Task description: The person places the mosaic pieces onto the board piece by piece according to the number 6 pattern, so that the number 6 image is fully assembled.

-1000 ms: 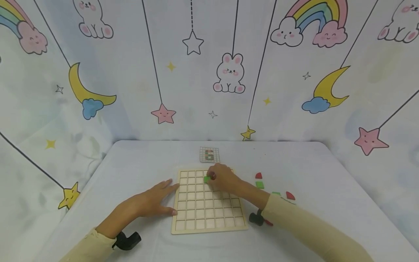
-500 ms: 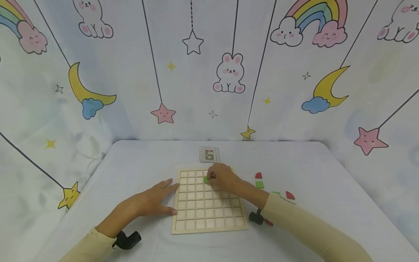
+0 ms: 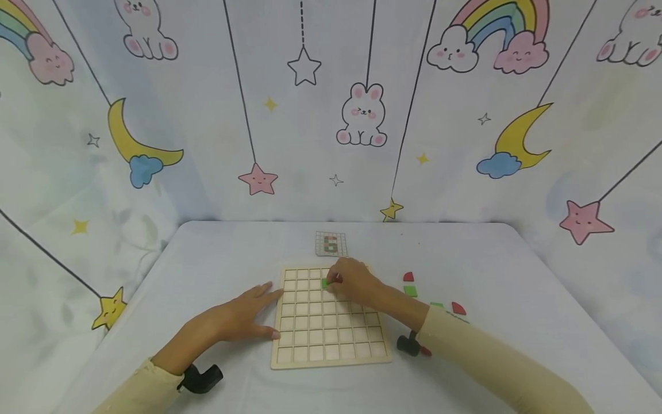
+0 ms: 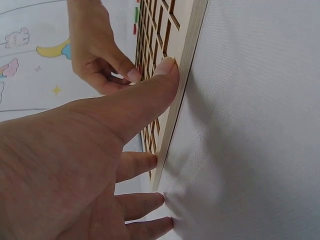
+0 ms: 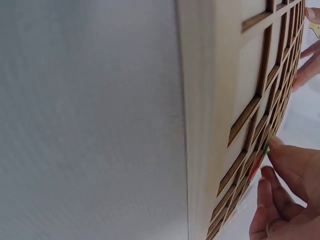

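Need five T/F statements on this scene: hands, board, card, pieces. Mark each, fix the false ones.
1. The left hand touches the board. True.
2. The card lies on the board. False: the card is on the table, beyond the board's far edge.
3. The right hand has its fingertips at a red piece and a green piece. True.
4. The loose pieces lie left of the board. False: the loose pieces are to its right.
5. Every visible cell of the board is filled. False: most visible cells are bare.
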Available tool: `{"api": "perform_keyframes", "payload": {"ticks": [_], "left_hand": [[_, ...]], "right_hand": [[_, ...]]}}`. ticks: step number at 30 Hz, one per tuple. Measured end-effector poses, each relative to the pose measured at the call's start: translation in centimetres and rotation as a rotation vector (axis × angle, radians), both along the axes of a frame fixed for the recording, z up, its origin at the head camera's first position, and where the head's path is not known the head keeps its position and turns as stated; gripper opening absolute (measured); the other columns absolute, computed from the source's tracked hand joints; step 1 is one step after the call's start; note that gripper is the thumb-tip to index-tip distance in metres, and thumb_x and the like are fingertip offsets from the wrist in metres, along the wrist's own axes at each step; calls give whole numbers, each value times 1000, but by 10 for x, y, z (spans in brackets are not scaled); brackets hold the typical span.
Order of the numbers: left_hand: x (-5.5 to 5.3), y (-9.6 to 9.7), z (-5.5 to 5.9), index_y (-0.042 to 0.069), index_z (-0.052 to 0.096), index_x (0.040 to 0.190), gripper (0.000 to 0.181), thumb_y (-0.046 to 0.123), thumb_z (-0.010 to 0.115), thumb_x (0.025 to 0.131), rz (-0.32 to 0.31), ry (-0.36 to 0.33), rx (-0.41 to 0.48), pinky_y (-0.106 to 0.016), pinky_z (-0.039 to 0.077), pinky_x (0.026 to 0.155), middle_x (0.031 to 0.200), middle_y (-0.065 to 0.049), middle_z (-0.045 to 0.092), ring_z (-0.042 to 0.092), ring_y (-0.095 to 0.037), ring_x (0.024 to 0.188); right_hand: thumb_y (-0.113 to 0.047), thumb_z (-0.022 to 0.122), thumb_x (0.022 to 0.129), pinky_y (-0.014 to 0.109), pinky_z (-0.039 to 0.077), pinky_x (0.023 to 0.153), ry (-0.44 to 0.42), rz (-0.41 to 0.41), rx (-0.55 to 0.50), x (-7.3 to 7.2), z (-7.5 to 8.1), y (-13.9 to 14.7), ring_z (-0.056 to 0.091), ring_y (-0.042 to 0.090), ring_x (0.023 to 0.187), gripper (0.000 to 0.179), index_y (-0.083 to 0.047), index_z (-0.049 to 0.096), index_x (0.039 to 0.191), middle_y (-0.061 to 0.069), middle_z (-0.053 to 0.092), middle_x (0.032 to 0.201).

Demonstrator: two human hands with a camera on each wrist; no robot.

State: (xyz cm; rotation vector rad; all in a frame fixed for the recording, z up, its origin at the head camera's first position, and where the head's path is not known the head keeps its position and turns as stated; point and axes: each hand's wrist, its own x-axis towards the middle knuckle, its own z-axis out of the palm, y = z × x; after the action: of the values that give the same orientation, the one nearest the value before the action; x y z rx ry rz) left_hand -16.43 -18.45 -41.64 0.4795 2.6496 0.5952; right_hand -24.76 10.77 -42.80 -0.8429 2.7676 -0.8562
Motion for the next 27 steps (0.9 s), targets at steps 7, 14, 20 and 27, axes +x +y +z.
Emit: {"api": "perform_keyframes", "payload": {"ticks": [7,14,20,27], "left_hand": [[0,-1,0,16,40,164,94,52,83,88,-2,4,10,-69,30,121,172,-24,24,25,-49,157],[-1,-1,-1,16,40,164,95,52,83,88,-2,6,8,-69,31,121,172,-24,25,26,-48,157],[0,0,0,15,39,164,95,51,83,88,8,-14,17,-67,30,122,172,-23,23,24,-47,158],[1,-1,0,15,40,164,94,51,83,88,0,-4,17,-68,31,122,172,-25,25,26,-48,157]], "right_hand": [[-14,77,97,44,54,93,2,-3,-14,0,4,10,64,22,103,8,-10,78,104,4,70,107],[-17,76,98,39,55,86,-35,-75,-34,-3,11,52,64,22,103,23,-6,75,119,6,69,110],[-21,77,98,44,57,94,-28,-175,-24,-11,9,103,67,26,110,33,-6,72,127,9,72,118],[-21,76,98,50,58,96,-52,-252,-32,-11,10,150,66,33,116,40,-1,68,131,17,70,127]]}}
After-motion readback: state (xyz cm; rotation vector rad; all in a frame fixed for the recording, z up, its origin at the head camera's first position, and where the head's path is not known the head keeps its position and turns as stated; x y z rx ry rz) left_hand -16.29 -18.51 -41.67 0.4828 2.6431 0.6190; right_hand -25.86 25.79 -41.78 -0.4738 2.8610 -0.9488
